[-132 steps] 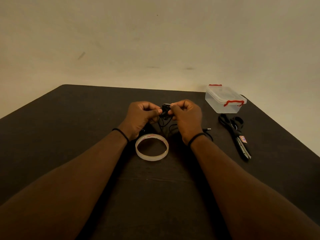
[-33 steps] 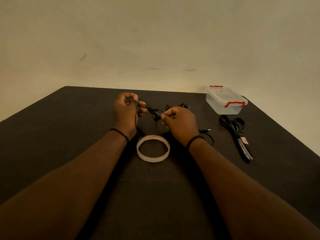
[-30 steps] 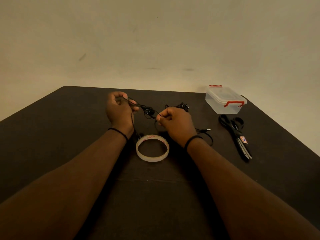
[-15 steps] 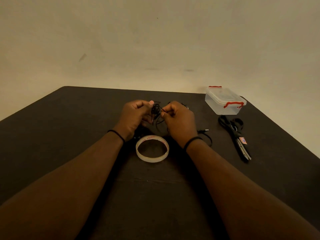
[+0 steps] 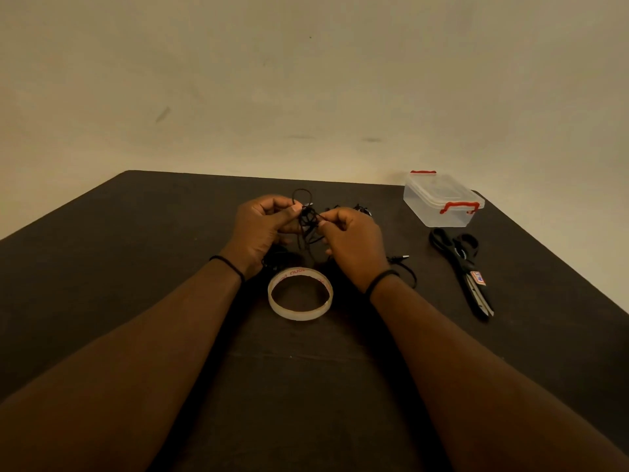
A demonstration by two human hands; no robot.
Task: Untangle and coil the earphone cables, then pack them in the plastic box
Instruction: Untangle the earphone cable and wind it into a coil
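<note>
From my head view, my left hand (image 5: 260, 229) and my right hand (image 5: 354, 243) are raised just above the dark bench (image 5: 136, 267), close together. Each pinches the black earphone cables (image 5: 308, 224) between thumb and fingertips, with the tangle bunched between them. One loop of cable stands up above my left thumb, and loose strands hang down towards the bench. More cable lies on the bench beside my right wrist, ending in a jack plug (image 5: 400, 257). A roll of clear tape (image 5: 300, 294) lies flat just in front of my wrists. The plastic box (image 5: 442, 199), lid on with red clips, sits at the far right, with black scissors (image 5: 463, 267) just nearer to me.
</note>
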